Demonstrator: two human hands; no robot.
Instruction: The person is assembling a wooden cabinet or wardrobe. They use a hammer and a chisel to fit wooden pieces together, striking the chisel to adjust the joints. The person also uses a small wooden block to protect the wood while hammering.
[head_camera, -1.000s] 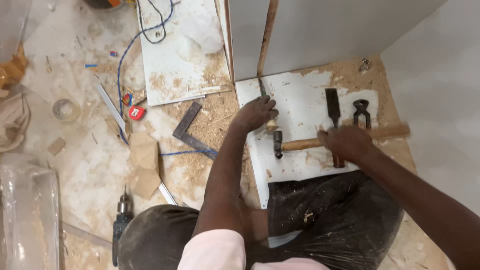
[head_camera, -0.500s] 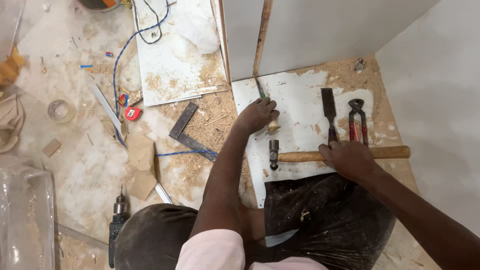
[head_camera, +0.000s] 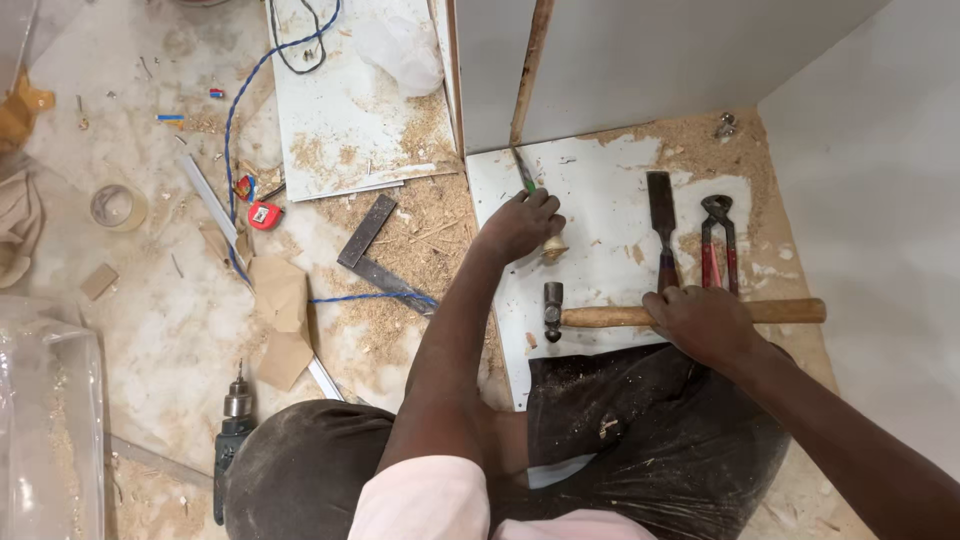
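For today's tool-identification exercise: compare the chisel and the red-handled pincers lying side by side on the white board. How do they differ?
The chisel is a single straight tool with a flat dark blade; the pincers have two arms ending in curved dark jaws. The chisel's handle looks dark brown, while the pincers' handles are red. The chisel's handle end reaches the right hand holding the hammer; the pincers lie just clear of it. Both lie flat on the white board, pointing the same way.

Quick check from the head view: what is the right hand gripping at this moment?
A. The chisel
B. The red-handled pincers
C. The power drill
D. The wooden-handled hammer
D. The right hand is closed around the wooden handle of the hammer, which lies across the white board; the chisel and pincers lie untouched just beyond it.
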